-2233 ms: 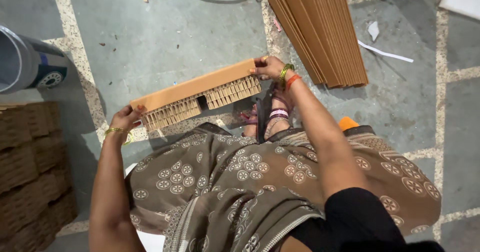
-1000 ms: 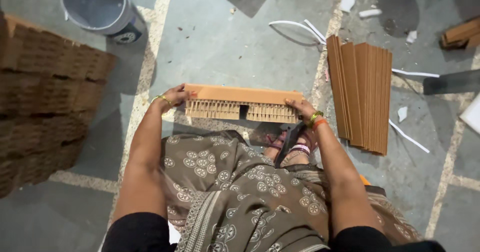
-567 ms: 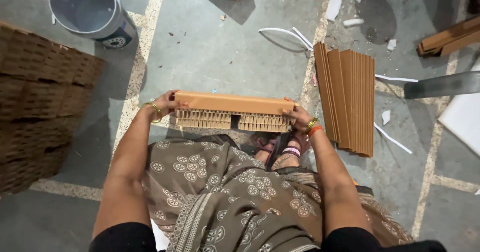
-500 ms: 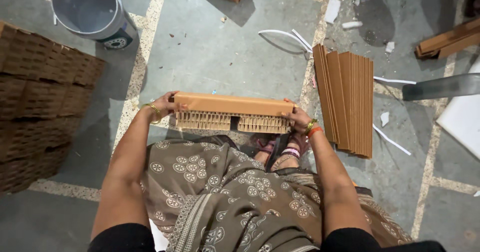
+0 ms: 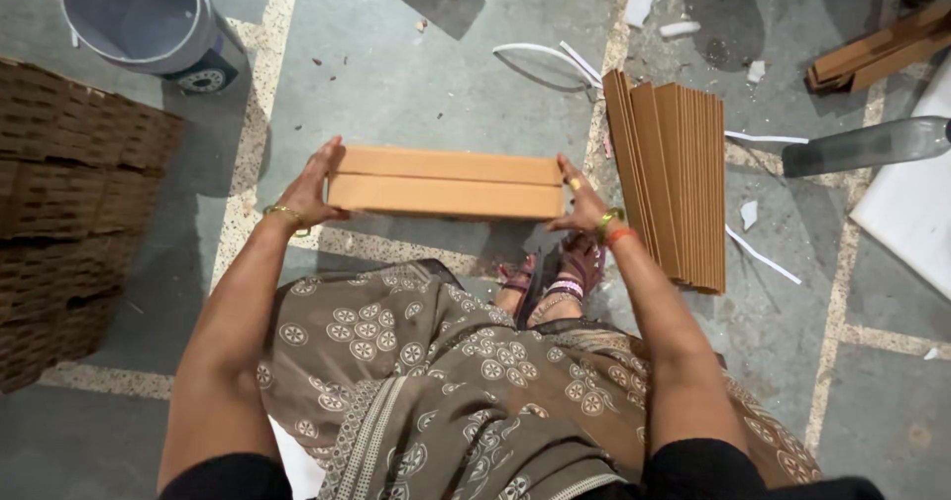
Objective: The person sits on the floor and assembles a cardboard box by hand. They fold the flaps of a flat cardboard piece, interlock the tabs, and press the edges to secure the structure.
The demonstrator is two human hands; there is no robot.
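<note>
Hands (image 5: 315, 185) press both ends of cardboard stack (image 5: 446, 183).

At eleven o'clock we've got a bucket (image 5: 149, 14); at three, leaning cardboard sheets (image 5: 679, 178); at nine, honeycomb stacks (image 5: 69, 203).

**Cardboard bundle pressed between both palms**

Left hand (image 5: 309, 185) flat against the 9 o'clock end of the cardboard bundle (image 5: 446, 183), right hand (image 5: 580, 203) against its 3 o'clock end. Bundle level above the floor (image 5: 416, 74). Stack of cardboard sheets (image 5: 674, 178) at 3 o'clock; bucket (image 5: 149, 19) at 10 o'clock.
</note>
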